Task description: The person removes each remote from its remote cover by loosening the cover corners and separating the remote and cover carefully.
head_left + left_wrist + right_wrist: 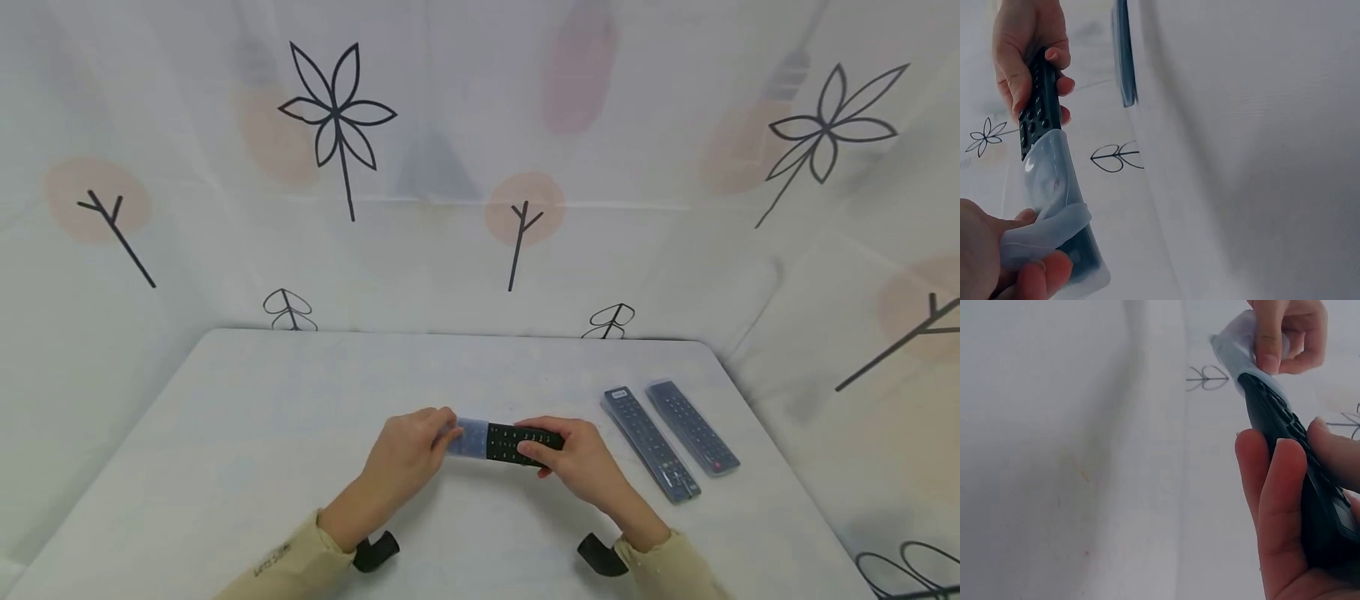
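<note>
A black remote control (517,442) is held over the white table (247,450) between both hands. Its left end sits inside a translucent silicone cover (468,437). My left hand (408,454) pinches the cover's loose end (1041,234), thumb and fingers bunching the soft material. My right hand (581,460) grips the bare black end of the remote (1038,106), fingers curled round its body (1310,494). In the right wrist view the cover (1238,347) caps the far end, pinched by the left hand's fingers (1269,344).
Two more remotes lie side by side at the table's right: one (649,443) nearer the hands and one (692,427) further right, both in clear covers. Patterned white cloth (480,167) walls the table on three sides.
</note>
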Tool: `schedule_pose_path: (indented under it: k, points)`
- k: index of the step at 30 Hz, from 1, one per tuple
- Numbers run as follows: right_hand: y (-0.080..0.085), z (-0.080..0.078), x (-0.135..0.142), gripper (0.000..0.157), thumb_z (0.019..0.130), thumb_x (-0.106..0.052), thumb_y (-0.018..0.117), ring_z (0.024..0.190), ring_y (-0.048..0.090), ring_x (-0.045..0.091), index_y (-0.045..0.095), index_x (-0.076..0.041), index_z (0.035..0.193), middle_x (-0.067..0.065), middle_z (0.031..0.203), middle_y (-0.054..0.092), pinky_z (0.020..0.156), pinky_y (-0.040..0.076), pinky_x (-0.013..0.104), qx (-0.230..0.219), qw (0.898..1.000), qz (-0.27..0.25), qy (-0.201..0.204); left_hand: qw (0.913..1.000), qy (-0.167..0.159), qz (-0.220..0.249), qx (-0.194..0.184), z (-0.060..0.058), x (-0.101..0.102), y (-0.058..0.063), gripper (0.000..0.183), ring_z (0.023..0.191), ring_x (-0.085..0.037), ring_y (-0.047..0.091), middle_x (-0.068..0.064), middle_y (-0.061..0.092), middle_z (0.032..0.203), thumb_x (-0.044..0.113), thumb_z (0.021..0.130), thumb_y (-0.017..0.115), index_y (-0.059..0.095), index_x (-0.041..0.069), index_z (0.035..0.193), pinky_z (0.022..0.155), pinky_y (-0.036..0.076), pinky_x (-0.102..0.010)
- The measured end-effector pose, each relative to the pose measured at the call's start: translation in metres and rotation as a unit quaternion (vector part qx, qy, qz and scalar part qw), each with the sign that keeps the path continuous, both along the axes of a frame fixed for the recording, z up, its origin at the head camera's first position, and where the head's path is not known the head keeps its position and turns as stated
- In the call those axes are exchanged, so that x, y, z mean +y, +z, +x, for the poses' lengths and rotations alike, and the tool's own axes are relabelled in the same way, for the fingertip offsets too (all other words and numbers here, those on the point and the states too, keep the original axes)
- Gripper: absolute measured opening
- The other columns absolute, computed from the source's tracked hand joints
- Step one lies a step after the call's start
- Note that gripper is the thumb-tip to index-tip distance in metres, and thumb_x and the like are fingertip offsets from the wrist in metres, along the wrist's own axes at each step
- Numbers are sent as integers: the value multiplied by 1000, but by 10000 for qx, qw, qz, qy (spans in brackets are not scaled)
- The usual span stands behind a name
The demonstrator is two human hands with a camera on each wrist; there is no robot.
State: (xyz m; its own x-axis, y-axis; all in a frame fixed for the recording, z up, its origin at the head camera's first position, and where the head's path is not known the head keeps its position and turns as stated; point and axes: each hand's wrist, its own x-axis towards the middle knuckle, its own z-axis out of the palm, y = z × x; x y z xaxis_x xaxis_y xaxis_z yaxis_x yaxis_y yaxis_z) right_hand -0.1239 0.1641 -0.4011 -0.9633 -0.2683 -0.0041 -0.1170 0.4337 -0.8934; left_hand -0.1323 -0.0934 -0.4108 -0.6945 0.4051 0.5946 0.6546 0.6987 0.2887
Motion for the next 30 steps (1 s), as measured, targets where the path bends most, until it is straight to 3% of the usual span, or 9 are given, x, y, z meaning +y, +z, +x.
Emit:
schedule_pose_path:
  k: [5, 12, 23, 30]
  points:
    - [1, -1, -1, 30, 89, -24, 77, 59, 65, 19, 74, -13, 116, 10, 103, 72, 55, 52, 32, 162, 9996, 237, -2, 9999, -138, 83, -21, -1, -4, 1, 16, 61, -7, 62, 2, 68, 74, 7, 84, 80, 65, 11, 86, 56, 51, -18]
    - [4, -2, 1, 31, 90, -21, 75, 73, 69, 33, 72, -8, 118, 6, 88, 74, 62, 57, 44, -41, 9999, -67, 145, 9996, -253, 114, -11, -4, -11, 6, 16, 63, -7, 61, 1, 68, 78, 6, 84, 80, 65, 10, 89, 59, 53, -21]
    - [6, -1, 5, 37, 90, -23, 75, 84, 69, 37, 69, -4, 121, 8, 87, 74, 64, 57, 41, -545, 9980, -286, 113, 9987, -389, 308, -110, -8, -19, 3, 18, 66, -6, 64, 2, 70, 79, 7, 81, 82, 66, 12, 87, 60, 54, -21]
    - [6, -1, 9, 40, 90, -25, 75, 85, 69, 37, 68, -1, 122, 10, 89, 74, 63, 58, 38, -571, 9970, -458, 239, 9963, -203, 542, -632, -7, -23, 6, 19, 52, -1, 41, 11, 57, 66, 11, 82, 83, 65, 16, 84, 48, 39, -18]
